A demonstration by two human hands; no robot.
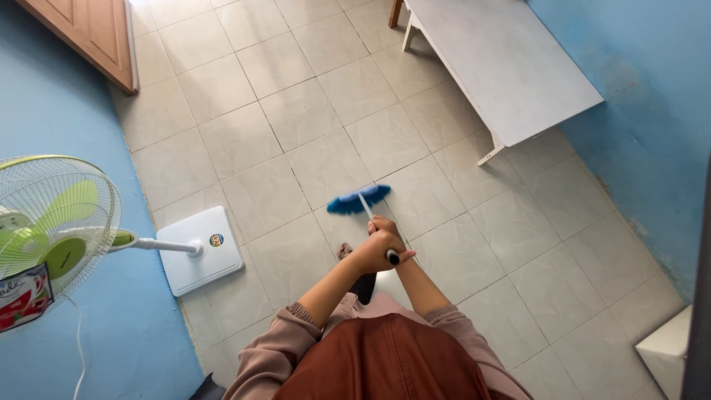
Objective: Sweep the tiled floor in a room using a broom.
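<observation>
Both hands are wrapped around the top of a broom (pixel 368 210): the left hand (pixel 372 252) sits uppermost, closed over the black cap end of the pale handle, and the right hand (pixel 384 226) is clamped on the shaft just below it, touching the left. From this grip the handle runs down and away to the blue bristle head, which rests on the tile floor (pixel 296 111) a little ahead of the person's feet. The broom looks light, with a thin stiff shaft and soft, springy bristles that would bend under a push; the smooth handle could twist in the palm, so a firm hold with the hands stacked near the top, as here, seems to give the most reach and leverage, while sliding the lower hand further down would likely give more control. Beyond the bristles the floor lies open for some way. Ahead and to the right of the grip stands a white table (pixel 511 67) with its legs and low edge close to the blue wall (pixel 652 111). To the left of the grip a standing fan (pixel 55 222) leans out over its white base (pixel 198 250), with a cord hanging by the wall, and a wooden door (pixel 89 30) stands far ahead on the left. A white box corner (pixel 666 348) sits to the right, behind the grip.
</observation>
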